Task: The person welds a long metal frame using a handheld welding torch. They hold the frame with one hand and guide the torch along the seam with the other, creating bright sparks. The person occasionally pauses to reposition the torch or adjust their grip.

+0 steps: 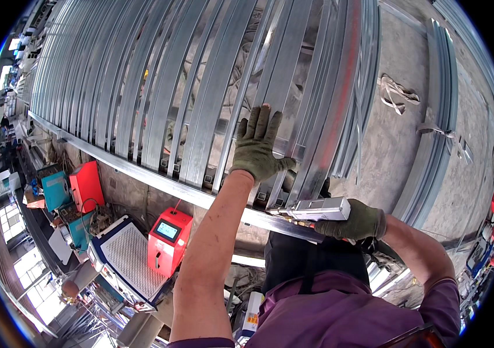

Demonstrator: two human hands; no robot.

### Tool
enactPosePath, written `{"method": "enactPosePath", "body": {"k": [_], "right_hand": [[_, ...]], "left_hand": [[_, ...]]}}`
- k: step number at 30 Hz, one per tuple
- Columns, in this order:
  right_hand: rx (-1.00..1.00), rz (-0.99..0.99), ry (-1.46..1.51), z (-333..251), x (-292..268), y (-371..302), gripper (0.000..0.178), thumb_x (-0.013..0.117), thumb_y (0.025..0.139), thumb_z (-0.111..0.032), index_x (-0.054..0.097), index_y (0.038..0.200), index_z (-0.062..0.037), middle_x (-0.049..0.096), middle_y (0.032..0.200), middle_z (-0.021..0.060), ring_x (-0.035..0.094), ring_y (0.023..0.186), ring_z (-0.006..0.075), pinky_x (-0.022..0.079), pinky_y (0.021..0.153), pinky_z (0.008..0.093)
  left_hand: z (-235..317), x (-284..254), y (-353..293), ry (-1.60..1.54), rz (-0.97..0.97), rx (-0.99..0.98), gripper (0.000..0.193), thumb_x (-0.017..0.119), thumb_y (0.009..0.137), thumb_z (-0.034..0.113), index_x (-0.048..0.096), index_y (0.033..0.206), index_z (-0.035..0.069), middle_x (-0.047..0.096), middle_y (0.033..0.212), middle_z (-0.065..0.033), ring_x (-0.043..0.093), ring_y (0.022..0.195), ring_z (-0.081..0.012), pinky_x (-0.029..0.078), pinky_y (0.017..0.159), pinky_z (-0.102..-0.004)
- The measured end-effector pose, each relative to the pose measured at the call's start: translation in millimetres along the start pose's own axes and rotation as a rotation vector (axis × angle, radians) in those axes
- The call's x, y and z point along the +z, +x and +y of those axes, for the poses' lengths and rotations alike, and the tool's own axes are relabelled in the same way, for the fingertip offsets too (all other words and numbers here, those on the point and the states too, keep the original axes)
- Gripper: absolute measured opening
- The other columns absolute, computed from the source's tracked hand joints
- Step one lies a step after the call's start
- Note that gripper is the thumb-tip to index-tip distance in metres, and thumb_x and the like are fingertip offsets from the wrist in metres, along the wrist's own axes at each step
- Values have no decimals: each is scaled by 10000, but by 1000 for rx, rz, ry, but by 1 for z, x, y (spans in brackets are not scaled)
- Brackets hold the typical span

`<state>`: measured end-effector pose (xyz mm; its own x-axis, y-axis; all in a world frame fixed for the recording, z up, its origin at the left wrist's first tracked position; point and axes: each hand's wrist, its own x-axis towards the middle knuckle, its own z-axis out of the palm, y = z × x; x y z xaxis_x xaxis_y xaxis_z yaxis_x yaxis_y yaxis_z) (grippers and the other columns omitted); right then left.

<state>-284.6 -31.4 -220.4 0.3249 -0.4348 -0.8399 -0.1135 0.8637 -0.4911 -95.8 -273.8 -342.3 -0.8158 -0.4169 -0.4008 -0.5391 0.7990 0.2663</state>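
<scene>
A: How is the left hand placed?
B: Palm down in a green glove, fingers spread and grasping nothing. It looks laid on the long grey metal bars, which run away beyond it and off to its left.
A: And the right hand?
B: Also in a green glove, curled around the back of a silver boxy tool. So of the 2 hands, only 1 grips anything.
A: Where is that tool exactly?
B: In the right hand, nearer the body than the left hand, its front end pointing leftward over the metal rail under the bars' near ends. I can't tell whether it touches the rail.
A: Anything else about?
B: Left of both hands, a red machine with a screen. Beyond the right hand, a pale strap lies on the concrete floor.
</scene>
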Motion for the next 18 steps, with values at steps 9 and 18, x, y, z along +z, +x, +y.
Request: {"method": "enactPosePath", "body": {"k": [9, 18], "right_hand": [[-149, 38, -48, 17, 3, 9, 714, 842, 1008, -543, 646, 1585, -170, 826, 979, 67, 741, 657, 156, 634, 639, 312], [-76, 18, -55, 10, 1, 5, 739, 840, 1001, -566, 632, 1598, -183, 830, 980, 75, 740, 619, 161, 631, 584, 315]], "left_hand": [[-1, 4, 1, -8, 46, 11, 1445, 710, 791, 926, 16, 1835, 207, -45, 1910, -132, -86, 1763, -317, 8, 1436, -517], [-2, 6, 2, -6, 67, 16, 1464, 706, 771, 944, 35, 1835, 196, -28, 1910, -141, -72, 1765, -327, 14, 1431, -533]]}}
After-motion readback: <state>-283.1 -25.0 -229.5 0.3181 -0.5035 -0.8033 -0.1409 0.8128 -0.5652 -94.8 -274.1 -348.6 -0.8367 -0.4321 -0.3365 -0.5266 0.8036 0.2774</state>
